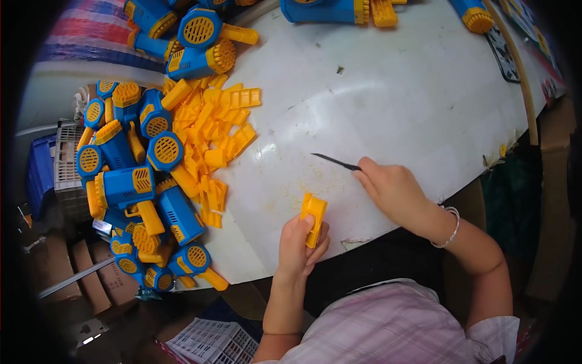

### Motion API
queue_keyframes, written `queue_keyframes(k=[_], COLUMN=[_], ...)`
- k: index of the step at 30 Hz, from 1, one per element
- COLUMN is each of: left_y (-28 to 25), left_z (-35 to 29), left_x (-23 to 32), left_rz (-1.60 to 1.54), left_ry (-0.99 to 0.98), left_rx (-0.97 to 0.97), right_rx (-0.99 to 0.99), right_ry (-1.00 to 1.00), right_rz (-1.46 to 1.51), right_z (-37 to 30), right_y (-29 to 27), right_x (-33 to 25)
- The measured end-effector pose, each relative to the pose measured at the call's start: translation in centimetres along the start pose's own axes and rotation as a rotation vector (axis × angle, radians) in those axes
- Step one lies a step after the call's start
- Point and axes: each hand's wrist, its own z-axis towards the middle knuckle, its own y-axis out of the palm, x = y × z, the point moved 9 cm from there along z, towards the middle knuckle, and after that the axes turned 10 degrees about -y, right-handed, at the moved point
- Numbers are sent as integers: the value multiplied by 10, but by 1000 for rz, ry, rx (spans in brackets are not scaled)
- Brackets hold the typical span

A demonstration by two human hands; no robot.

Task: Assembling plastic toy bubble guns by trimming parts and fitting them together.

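Stretching below, the white counter [388,115] underlies the left hand [296,246], curled round a yellow plastic piece [313,209] near the front, and the right hand [388,191], closed on a slim black knife [344,164]; excess force could slip it into the left.

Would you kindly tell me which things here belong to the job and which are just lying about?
Likely the job:
yellow piece in left hand
thin black blade in right hand
loose yellow parts
blue-and-yellow units

Apparently lying about:
phone-like slab
white crate
striped sheet
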Motion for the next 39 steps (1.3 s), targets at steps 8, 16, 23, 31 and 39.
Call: queue_keyframes(k=[8, 16, 23, 31, 39], left_y=[10, 6, -12, 1, 5], left_z=[-5, -9, 9, 10, -5], left_x=[6, 19, 25, 11, 17], left_rz=[766, 179, 366, 672, 751], left_ry=[-88, 419, 320, 72, 241], left_rx=[47, 230, 255, 271, 353], right_rx=[-294, 194, 137, -75, -1], right_ry=[-30, 442, 134, -187, -65], right_rz=[592, 1078, 617, -27, -130], right_z=[6, -25, -18, -3, 4], right_y=[25, 41, 20, 17, 4], right_x=[-29, -6, -11, -51, -16])
